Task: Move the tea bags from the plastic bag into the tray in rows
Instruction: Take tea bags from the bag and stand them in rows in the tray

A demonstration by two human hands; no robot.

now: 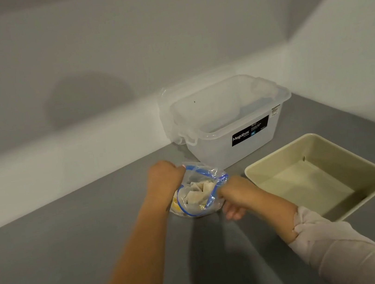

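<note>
I'm at a plain indoor corner, likely a home: a grey floor meets white walls with a white skirting board. A clear storage box labelled Megabox stands against it.

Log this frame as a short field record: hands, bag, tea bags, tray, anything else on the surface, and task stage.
left hand: grips the far-left rim of the plastic bag
right hand: grips the bag's right rim
plastic bag: clear, blue zip edge, mouth pulled open, resting on the grey surface
tea bags: pale, piled inside the bag
tray: beige, right of the bag, no tea bags in it
storage box: clear, behind the bag, by the wall
stage: no tea bag moved yet
</note>
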